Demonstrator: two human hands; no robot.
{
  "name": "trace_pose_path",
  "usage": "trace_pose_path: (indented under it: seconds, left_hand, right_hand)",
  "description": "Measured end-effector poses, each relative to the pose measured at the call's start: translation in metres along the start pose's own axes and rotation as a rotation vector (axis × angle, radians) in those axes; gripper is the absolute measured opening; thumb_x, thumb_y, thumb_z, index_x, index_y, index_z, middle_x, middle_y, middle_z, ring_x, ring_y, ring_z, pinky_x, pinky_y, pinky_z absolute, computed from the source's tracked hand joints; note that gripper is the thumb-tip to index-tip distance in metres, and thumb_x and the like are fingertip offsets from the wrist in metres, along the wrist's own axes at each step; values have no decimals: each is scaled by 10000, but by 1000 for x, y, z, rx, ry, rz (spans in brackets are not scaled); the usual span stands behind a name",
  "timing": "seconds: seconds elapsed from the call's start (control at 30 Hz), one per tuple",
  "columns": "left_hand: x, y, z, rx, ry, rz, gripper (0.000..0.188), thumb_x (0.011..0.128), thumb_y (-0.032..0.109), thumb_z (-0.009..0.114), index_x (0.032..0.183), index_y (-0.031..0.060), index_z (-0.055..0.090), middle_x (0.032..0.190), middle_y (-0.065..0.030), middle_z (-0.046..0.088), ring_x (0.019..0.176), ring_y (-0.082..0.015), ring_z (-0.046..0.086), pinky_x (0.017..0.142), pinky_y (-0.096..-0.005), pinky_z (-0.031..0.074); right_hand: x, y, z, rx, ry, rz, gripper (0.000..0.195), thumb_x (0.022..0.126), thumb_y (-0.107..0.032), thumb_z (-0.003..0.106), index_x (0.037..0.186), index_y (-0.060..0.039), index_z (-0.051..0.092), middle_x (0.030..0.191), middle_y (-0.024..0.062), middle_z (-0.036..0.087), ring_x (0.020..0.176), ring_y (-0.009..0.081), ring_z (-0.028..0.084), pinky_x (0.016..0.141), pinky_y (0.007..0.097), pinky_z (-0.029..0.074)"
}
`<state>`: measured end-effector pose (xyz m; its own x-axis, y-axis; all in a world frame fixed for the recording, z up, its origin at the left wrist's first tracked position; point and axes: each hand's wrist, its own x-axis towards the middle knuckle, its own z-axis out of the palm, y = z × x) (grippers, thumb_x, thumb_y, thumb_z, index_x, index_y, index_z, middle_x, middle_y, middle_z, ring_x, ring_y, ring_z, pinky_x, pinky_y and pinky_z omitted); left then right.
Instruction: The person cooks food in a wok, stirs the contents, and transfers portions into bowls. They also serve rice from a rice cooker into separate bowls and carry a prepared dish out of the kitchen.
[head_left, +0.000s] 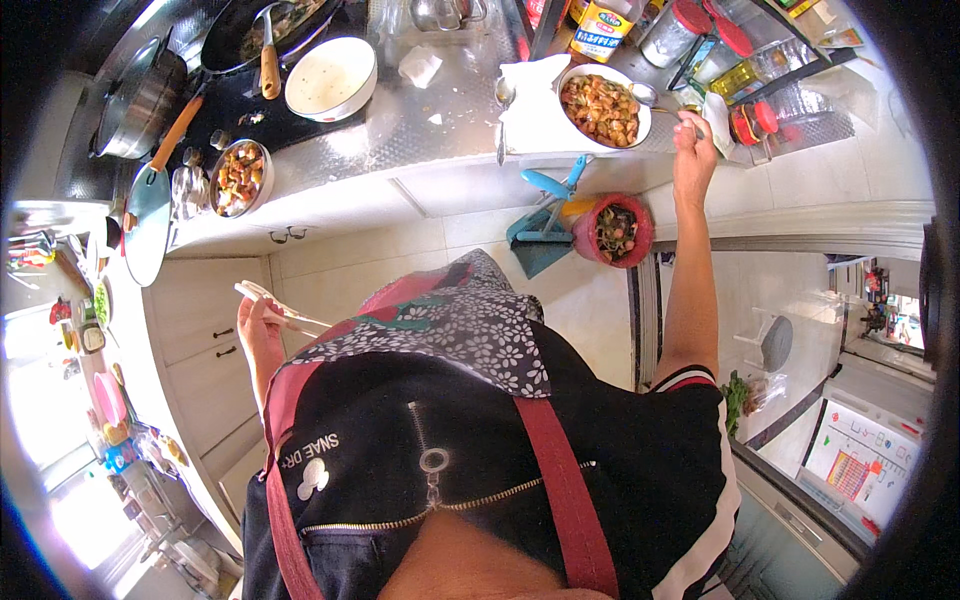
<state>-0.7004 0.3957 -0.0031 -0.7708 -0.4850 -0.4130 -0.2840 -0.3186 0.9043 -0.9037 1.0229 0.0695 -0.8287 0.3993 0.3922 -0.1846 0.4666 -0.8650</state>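
Observation:
My left hand is closed around pale chopsticks, held low at the left beside my apron. At the counter's right, my right hand has thumb and finger pinched at the end of a thin handle. This handle seems to belong to the metal spoon at the rim of a white bowl. Diced cooked food fills that bowl. White paper lies beside it, with another metal spoon at its left edge.
On the left stand a frying pan with a spatula, a steel pot, a food-stained bowl and a smaller bowl of food. Jars crowd the back right. Below are a dustpan and red bin.

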Motion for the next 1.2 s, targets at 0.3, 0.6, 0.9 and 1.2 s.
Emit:
trace_pose_path:
  seconds: [0.3,0.6,0.9,1.2]
  left_hand:
    - [3,3,-5,-21,21,-8,134,843,81,534,966,32,513,802,-52,559,716,-138,552,665,-263,482]
    - [8,-3,-9,-45,-1,-34,118,850,80,536,956,31,519,806,-58,568,720,-141,557,660,-268,489]
    - [13,7,8,0,-64,-33,100,849,80,536,934,34,512,794,-48,561,697,-132,552,657,-260,486]
    - [16,6,7,-26,-22,-25,108,849,87,533,940,34,512,794,-48,562,701,-131,553,656,-260,487]
  right_hand:
    - [7,2,-1,134,-42,142,221,917,-229,501,946,-38,610,710,10,546,610,64,463,552,199,386]
    - [0,0,-10,68,-65,91,193,907,-197,506,903,-31,605,702,8,534,612,59,449,555,189,365]
    - [-4,20,-9,400,90,384,181,870,-161,532,900,1,607,649,43,550,512,98,455,469,226,374]
    - [-6,0,-20,434,135,304,194,865,-151,528,913,22,602,650,61,554,519,110,465,479,235,384]
